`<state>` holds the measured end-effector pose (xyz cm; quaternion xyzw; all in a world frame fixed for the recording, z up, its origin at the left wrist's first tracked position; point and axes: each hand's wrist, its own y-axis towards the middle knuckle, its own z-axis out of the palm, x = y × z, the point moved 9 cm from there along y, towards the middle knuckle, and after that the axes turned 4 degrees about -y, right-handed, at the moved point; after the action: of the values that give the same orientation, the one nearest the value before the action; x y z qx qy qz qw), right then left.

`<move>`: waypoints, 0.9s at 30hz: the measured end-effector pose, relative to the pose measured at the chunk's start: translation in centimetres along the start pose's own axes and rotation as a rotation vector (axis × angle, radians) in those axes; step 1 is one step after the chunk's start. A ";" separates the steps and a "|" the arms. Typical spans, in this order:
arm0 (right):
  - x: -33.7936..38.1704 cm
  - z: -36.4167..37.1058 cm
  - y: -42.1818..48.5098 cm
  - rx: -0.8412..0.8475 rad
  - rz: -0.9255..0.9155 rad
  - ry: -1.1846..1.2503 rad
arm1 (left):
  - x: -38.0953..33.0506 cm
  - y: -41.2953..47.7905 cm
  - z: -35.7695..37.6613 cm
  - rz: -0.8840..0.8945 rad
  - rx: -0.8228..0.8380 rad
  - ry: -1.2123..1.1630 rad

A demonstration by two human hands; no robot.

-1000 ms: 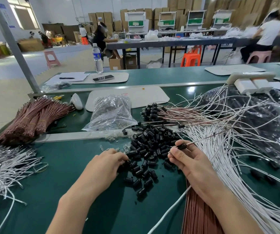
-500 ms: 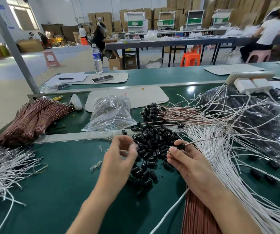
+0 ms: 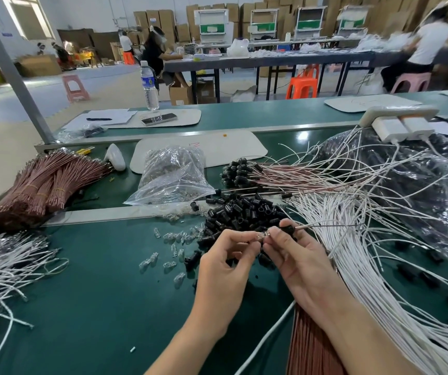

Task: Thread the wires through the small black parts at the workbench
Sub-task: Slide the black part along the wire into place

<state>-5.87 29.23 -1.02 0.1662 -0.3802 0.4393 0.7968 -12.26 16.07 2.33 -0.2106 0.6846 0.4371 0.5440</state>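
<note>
It is bright in here. Daylight pours in from the big window (image 3: 25, 20) at the top left, and the floor (image 3: 6, 104) near it looks washed out and pale. A white shiny spot sits on the green table (image 3: 302, 136), and the plastic bag (image 3: 172, 180) sparkles. Shadows are soft and faint. The white wires (image 3: 352, 253) in the middle look sharp — but the person in white (image 3: 431, 41) far away is smeared and blurry. Lines bend near the edges — the grey pole (image 3: 14, 74) leans.
</note>
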 end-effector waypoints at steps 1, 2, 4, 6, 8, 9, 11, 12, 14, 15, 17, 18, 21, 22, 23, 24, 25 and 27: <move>0.0 0.1 0.0 0.002 -0.004 -0.014 | 0.0 0.0 0.1 0.002 0.005 0.003; 0.0 0.1 -0.1 0.002 -0.009 -0.023 | 0.1 0.1 0.1 0.001 0.005 0.005; 0.0 0.1 -0.1 -0.003 -0.019 -0.026 | 0.3 0.1 0.1 -0.013 -0.001 -0.001; 0.1 0.2 -0.1 -0.005 -0.028 -0.029 | 0.5 0.1 0.0 -0.020 -0.001 -0.004; 0.2 0.2 -0.1 -0.005 -0.035 -0.040 | 0.5 0.1 0.1 -0.024 0.004 -0.006; 0.2 0.2 -0.1 -0.006 -0.037 -0.046 | 0.6 0.1 0.1 -0.028 0.002 -0.005; 0.2 0.2 -0.1 -0.008 -0.040 -0.057 | 0.6 0.1 0.0 -0.030 -0.001 -0.003; 0.3 0.2 -0.2 -0.010 -0.041 -0.063 | 0.6 0.1 0.0 -0.027 0.000 -0.002; 0.3 0.3 -0.3 -0.010 -0.045 -0.074 | 0.7 0.1 0.0 -0.020 0.006 0.006; 0.3 0.3 -0.3 -0.010 -0.048 -0.079 | 0.7 0.1 0.1 -0.018 0.011 0.011; 0.3 0.3 -0.3 -0.015 -0.054 -0.086 | 0.8 0.1 0.2 -0.015 0.019 0.018; 0.4 0.2 -0.3 -0.017 -0.057 -0.088 | 0.8 0.1 0.2 -0.013 0.018 0.021; 0.4 0.0 -0.3 -0.026 -0.063 -0.099 | 0.8 0.1 0.2 -0.002 0.019 0.034; 0.4 0.0 -0.3 -0.029 -0.063 -0.104 | 0.8 0.0 0.2 0.006 0.022 0.040; 0.4 0.0 -0.3 -0.032 -0.063 -0.109 | 0.8 0.0 0.3 0.014 0.026 0.047; 0.4 -0.1 -0.3 -0.037 -0.062 -0.113 | 0.8 0.0 0.3 0.022 0.031 0.056; 0.4 -0.1 -0.3 -0.039 -0.061 -0.118 | 0.8 -0.1 0.4 0.028 0.033 0.066; 0.4 -0.1 -0.4 -0.040 -0.060 -0.134 | 0.8 -0.1 0.4 0.032 0.032 0.077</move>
<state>-5.38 29.32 -0.74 0.1905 -0.4364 0.3953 0.7855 -12.24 16.46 1.60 -0.2074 0.7153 0.4263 0.5134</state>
